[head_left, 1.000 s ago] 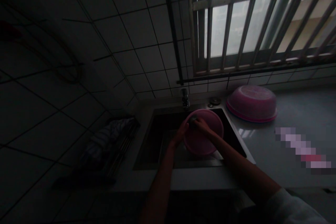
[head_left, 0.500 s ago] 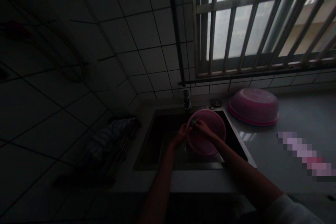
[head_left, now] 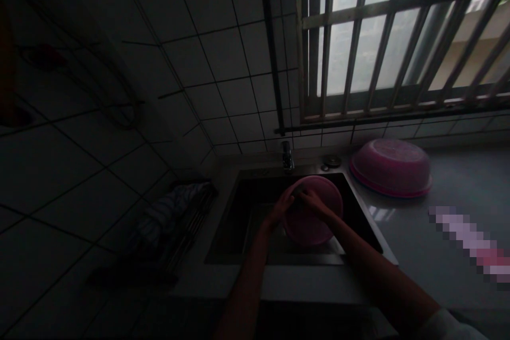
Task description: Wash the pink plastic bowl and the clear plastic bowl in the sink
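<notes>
A pink plastic basin (head_left: 314,223) is held tilted inside the sink (head_left: 247,212), its hollow turned toward me. At its upper left edge, my left hand (head_left: 282,204) is closed on the rim. My right hand (head_left: 313,201) reaches into the basin, its fingers closed around a small grey scouring pad (head_left: 298,190). The pad lies against the inner wall near the rim, close to my left fingers. Dim light hides the pad's exact texture and part of both hands' fingers.
Behind the sink stands a faucet (head_left: 287,158), with a dark round drain cover (head_left: 331,161) to its right. An upturned pink basin (head_left: 392,167) sits on the right counter, near a pixelated patch. On the left lies a striped cloth (head_left: 169,207) over a dark rack. A barred window is above.
The view has shifted slightly, so everything sits a little lower. The basin's tilt differs a bit. The right hand and the pad have shifted slightly along the inner wall; the left hand keeps the rim.
</notes>
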Action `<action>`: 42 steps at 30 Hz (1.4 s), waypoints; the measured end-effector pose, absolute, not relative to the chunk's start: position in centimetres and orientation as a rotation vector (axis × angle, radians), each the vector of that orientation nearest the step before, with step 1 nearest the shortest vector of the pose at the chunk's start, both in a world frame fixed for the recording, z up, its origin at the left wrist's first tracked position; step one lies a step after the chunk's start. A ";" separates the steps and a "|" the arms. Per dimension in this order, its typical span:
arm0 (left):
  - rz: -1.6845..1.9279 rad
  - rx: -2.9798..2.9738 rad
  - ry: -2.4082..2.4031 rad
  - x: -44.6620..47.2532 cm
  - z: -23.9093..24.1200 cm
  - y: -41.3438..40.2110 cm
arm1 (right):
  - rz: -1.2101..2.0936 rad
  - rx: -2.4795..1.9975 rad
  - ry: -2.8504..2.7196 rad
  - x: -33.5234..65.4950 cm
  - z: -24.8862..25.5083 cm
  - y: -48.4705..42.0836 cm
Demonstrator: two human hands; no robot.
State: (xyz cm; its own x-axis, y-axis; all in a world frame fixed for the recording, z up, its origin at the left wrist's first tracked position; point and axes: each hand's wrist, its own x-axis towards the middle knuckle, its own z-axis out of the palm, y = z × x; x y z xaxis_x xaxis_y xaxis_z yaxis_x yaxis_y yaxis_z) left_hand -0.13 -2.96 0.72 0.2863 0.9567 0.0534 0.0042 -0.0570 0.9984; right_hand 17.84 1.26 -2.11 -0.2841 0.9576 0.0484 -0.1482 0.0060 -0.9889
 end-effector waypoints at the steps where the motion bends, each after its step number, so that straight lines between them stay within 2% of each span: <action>1: 1.037 1.383 0.988 -0.2 0.8 -2.9 | 1.556 -0.894 -1.412 17.5 -2.4 0.8; 5: 1.072 1.343 1.055 -0.6 0.7 -2.8 | 1.807 -0.796 -1.656 15.8 -3.5 -0.9; 11: 1.022 1.308 1.012 -0.3 0.6 -3.0 | 1.443 -0.885 -1.257 17.1 -1.9 1.4; 14: 1.026 1.320 0.975 -0.2 0.5 -2.9 | 1.361 -0.932 -1.166 18.2 -1.4 2.1; 21: 1.049 1.357 1.075 -0.8 0.4 -2.7 | 1.787 -0.805 -1.575 16.0 -2.5 -0.9; 27: 1.055 1.331 1.004 -0.4 0.5 -2.9 | 1.473 -0.925 -1.185 17.2 -1.1 1.2; 30: 1.048 1.350 0.980 -0.2 0.6 -2.9 | 1.366 -0.956 -1.183 18.0 -0.9 1.7; 37: 1.047 1.364 1.058 -0.6 0.8 -3.0 | 1.759 -0.816 -1.583 15.7 -2.5 -0.9; 42: 1.048 1.385 1.028 -0.5 0.8 -2.7 | 1.375 -0.922 -1.303 17.7 -1.5 2.0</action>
